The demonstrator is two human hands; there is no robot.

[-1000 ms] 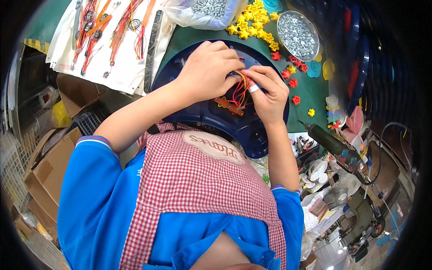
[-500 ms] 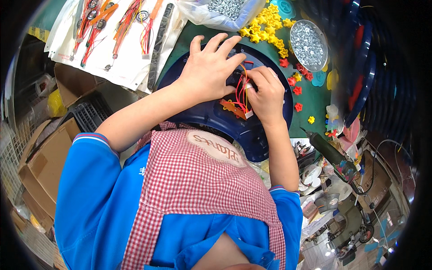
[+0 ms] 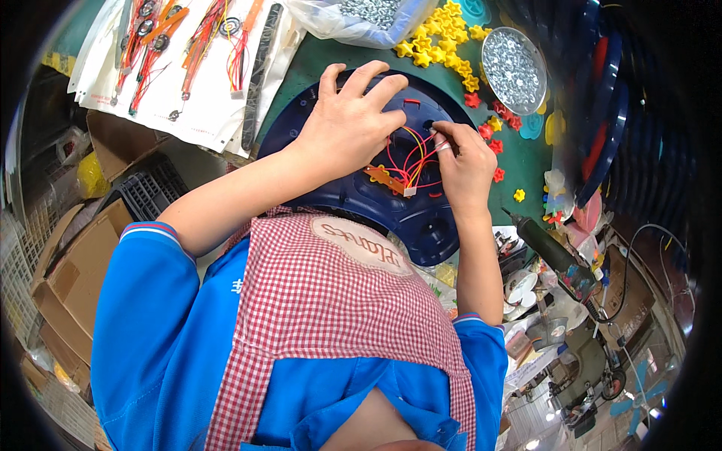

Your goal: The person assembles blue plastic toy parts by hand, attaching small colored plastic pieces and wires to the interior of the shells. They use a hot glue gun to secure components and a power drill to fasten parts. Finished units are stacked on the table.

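A dark blue, round moulded plastic shell (image 3: 331, 194) lies in front of me on the green table. My left hand (image 3: 350, 124) rests over its upper left part, fingers spread and bent; the thumb and whatever lies under the palm are hidden. At the right side of the shell, my right hand (image 3: 462, 159) pinches at thin red and yellow wires (image 3: 412, 154), their ends hidden at the fingertips. These wires loop between both hands. Joined to them are a narrow orange circuit strip (image 3: 385, 178) and a small white connector (image 3: 410, 192), lying on the shell.
White sheets (image 3: 169, 124) at far left carry more wired strips and small speakers. Beyond the shell stand a bag of screws (image 3: 368, 11) and a dish of screws (image 3: 514, 71). Yellow star knobs (image 3: 444, 41) and red ones (image 3: 496, 146) lie around. An electric screwdriver (image 3: 545, 244) is at right.
My right hand has moved right and slightly down, away from my left hand, and the wires now spread wider between them. My left hand stays nearly in place on the shell.
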